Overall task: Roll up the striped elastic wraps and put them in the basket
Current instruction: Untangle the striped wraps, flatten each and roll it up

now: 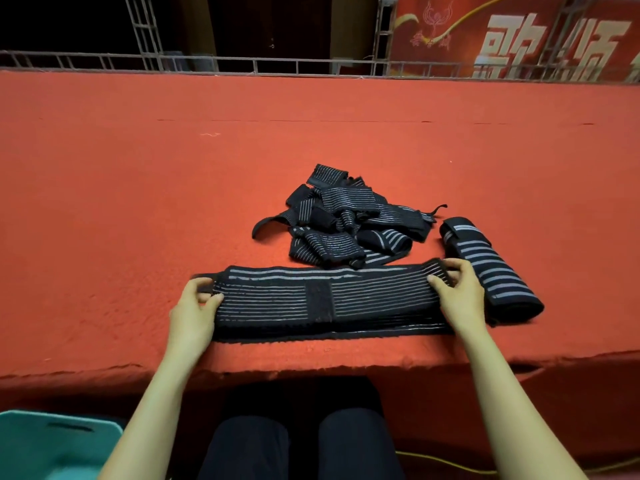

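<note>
Plainly early on, the left hand (194, 306) and right hand (459, 296) pinch a flat striped wrap (329, 299) by the surface's (138, 202) near edge, while one roll (491, 268) waits beside the unrolled heap (346, 220), outside the basket (52, 441).

A red felt-covered platform (138, 202) fills most of the view, its frayed near edge just above the seated person's dark trousered knees (301, 441). Beyond the platform's far edge runs a metal truss railing (242, 64). Behind the railing, at the platform's far right, hangs a red banner (519, 36) with large pale characters. A yellow cable (519, 467) lies below the platform's near right side.
</note>
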Motion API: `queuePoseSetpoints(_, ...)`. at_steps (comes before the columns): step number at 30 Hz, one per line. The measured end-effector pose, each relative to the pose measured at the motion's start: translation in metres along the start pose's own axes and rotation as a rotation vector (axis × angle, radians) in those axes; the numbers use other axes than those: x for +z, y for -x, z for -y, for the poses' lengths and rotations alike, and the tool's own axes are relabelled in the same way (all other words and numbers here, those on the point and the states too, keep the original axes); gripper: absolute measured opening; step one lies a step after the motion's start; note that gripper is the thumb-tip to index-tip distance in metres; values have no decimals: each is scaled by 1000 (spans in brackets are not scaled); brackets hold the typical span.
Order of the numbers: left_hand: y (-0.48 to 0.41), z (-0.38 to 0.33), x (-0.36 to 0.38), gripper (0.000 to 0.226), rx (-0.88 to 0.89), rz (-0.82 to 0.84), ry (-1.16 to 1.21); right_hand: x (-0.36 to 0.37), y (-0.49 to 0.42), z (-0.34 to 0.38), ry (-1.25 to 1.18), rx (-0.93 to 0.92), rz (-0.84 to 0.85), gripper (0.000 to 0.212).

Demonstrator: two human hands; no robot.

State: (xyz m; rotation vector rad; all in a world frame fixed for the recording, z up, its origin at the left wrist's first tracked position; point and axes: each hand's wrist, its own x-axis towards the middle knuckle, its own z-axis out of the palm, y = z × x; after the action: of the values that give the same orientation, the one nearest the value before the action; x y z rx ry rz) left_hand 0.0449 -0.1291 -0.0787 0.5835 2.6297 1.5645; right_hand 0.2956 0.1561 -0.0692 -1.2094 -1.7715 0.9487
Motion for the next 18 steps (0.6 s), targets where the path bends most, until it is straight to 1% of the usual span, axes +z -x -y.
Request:
queuePoseSetpoints(5,7,3,2,27,41,5,-147,8,13,-18,151,-45,49,39)
queuePoseSetpoints(8,6,9,5,26,50,32,-214,14,18,-22,258,-88,35,41)
queuePoseSetpoints(12,7,9,6,25,64,33,-238,20,18,-25,363,-100,7,50)
queuePoseSetpoints(15,11,9,6,24,69,24,-215,25,20,-30,466,-160,-55,55)
queuePoseSetpoints(18,12,10,7,23,55,11,-199,32,27,-32,603,-298,-151,57)
